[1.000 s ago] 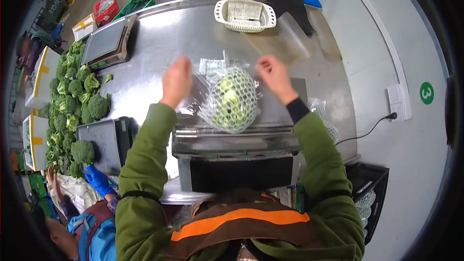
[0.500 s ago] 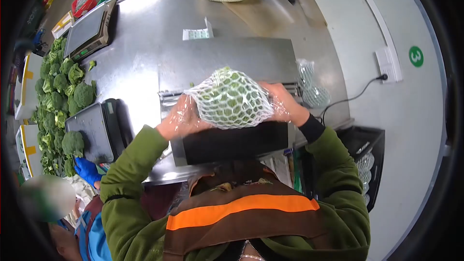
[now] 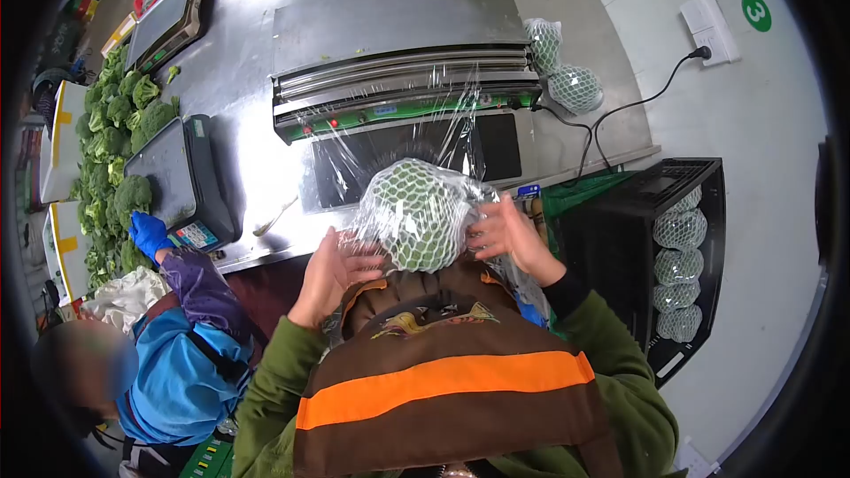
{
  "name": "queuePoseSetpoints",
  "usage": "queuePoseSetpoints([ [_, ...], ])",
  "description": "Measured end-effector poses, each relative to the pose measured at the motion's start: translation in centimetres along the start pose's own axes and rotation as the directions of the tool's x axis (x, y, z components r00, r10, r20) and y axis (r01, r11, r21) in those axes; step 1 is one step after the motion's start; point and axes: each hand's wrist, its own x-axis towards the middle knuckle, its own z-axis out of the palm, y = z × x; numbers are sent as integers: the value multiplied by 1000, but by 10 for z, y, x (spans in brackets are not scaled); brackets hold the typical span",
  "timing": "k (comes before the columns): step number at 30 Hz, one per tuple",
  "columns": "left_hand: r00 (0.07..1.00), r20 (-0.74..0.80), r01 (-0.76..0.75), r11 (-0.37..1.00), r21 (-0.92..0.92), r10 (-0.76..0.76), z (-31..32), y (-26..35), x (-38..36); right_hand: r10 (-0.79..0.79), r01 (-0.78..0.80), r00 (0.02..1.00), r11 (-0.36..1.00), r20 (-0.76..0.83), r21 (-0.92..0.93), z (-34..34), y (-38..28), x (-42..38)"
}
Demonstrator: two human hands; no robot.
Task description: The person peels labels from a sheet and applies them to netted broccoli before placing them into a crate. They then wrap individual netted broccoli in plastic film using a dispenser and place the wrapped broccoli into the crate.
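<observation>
A green vegetable in white foam netting (image 3: 416,217) is between my two hands, close to my apron. Clear plastic film covers it and stretches up to the wrapping machine (image 3: 398,93). My left hand (image 3: 338,273) lies at its left side, fingers spread against the film. At its right side my right hand (image 3: 512,237) has its fingers apart on the bunched film. The machine's dark plate (image 3: 487,143) shows behind the film.
At the left are a pile of broccoli (image 3: 111,155), a scale (image 3: 168,173) and a co-worker's blue-gloved hand (image 3: 149,234). Netted pieces (image 3: 575,88) lie right of the machine. A black crate (image 3: 651,239) at the right holds several more. A cable (image 3: 651,93) runs to the wall.
The netted vegetable has come down toward my apron, and film now stretches over it from the machine. My hands have moved lower with it. The view has shifted, showing more of the crate.
</observation>
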Motion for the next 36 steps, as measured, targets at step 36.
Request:
queuePoseSetpoints([
  [36, 951, 278, 203, 948, -246, -132, -26, -30, 77, -124, 308, 923, 806, 366, -506, 47, -29, 32],
])
